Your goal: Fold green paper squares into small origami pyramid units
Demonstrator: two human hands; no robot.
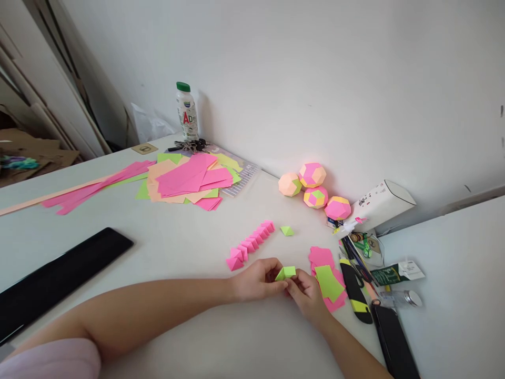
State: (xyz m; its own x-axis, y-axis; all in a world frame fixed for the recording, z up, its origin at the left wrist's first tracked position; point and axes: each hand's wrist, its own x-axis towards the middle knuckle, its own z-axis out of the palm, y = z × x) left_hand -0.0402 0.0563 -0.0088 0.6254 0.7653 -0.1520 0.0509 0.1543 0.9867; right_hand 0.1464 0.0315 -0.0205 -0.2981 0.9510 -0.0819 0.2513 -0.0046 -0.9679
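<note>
Between my left hand (260,280) and my right hand (305,295) is a small piece of folded green paper (286,272), pinched by the fingers of both. Part of the paper is hidden behind my fingertips. Just beyond my hands, a row of pink folded paper units (251,245) runs diagonally on the table. A single green folded unit (287,230) lies to the right of that row. Near my right hand, cut pink paper pieces (321,256) are stacked with a green paper piece (329,282) on top.
Several paper balls (312,175) sit against the wall. Loose coloured sheets (185,176) and a bottle (187,111) with keys (189,145) are at the back left. A black slab (63,279) lies left. On the right are a black-and-yellow cutter (355,289) and a phone (394,339).
</note>
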